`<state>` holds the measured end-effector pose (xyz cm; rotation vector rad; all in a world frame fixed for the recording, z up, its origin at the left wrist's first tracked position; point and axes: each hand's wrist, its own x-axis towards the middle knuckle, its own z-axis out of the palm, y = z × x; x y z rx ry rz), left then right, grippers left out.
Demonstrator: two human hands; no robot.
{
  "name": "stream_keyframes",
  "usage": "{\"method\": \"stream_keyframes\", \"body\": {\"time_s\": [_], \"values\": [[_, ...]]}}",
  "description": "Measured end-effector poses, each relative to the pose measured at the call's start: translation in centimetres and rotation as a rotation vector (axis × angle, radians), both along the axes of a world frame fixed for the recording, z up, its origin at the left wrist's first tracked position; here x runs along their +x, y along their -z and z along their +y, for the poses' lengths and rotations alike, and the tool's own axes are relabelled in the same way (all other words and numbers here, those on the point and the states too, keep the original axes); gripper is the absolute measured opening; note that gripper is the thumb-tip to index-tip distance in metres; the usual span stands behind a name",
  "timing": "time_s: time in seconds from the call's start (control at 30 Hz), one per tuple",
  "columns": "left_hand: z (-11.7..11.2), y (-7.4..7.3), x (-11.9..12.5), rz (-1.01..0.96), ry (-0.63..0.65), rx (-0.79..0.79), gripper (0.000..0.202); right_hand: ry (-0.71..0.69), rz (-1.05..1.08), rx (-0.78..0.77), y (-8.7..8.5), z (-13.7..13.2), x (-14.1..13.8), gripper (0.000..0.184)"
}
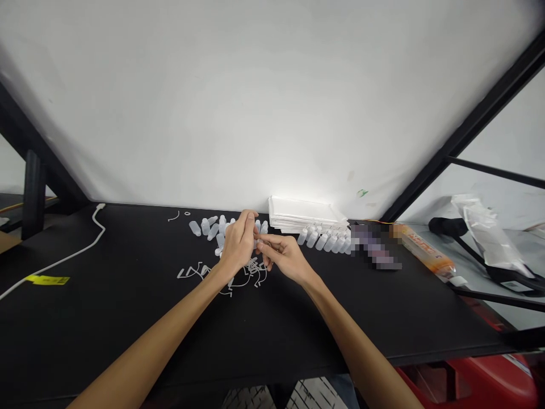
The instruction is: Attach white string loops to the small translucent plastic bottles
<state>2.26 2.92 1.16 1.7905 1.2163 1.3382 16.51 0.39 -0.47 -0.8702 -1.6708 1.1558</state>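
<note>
My left hand [240, 241] is closed, its fingers curled round what looks like a small translucent plastic bottle [256, 243], mostly hidden by the hand. Against it, my right hand [279, 254] pinches with thumb and fingertips; what lies in that pinch is too small to make out. Loose small bottles [213, 230] lie behind and left of my left hand. Below the hands is a scattered pile of thin white bent tubes [253, 266]. To the right stands a row of similar bottles [327, 241] with tops on them.
A stack of white trays or sheets [306, 213] lies by the wall on the black table [179, 341]. Right of the bottles are a blurred-out object [377, 247] and an orange-labelled package [426, 253]. A white cable [80, 248] with a yellow tag [49, 280] runs along the left.
</note>
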Motion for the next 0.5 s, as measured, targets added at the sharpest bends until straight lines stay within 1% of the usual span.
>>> {"method": "stream_keyframes", "body": {"time_s": [0.13,0.23,0.33,0.4,0.5], "values": [[0.0,-0.1,-0.1,-0.032,0.05,-0.013,0.034,0.029,-0.003,-0.005,-0.3,0.0,0.0,0.036],[0.0,-0.5,-0.3,-0.016,0.097,-0.015,0.034,0.088,0.036,-0.013,-0.6,0.3,0.4,0.038],[0.2,-0.8,-0.4,0.071,0.144,0.023,0.031,0.191,0.076,-0.014,-1.0,0.7,1.1,0.04],[0.4,-0.8,-0.4,0.152,0.199,0.067,0.029,0.249,0.088,-0.011,-1.3,0.9,1.6,0.039],[0.7,-0.5,-0.4,0.219,0.263,0.115,0.03,0.266,0.103,-0.028,-1.8,0.9,2.3,0.037]]}}
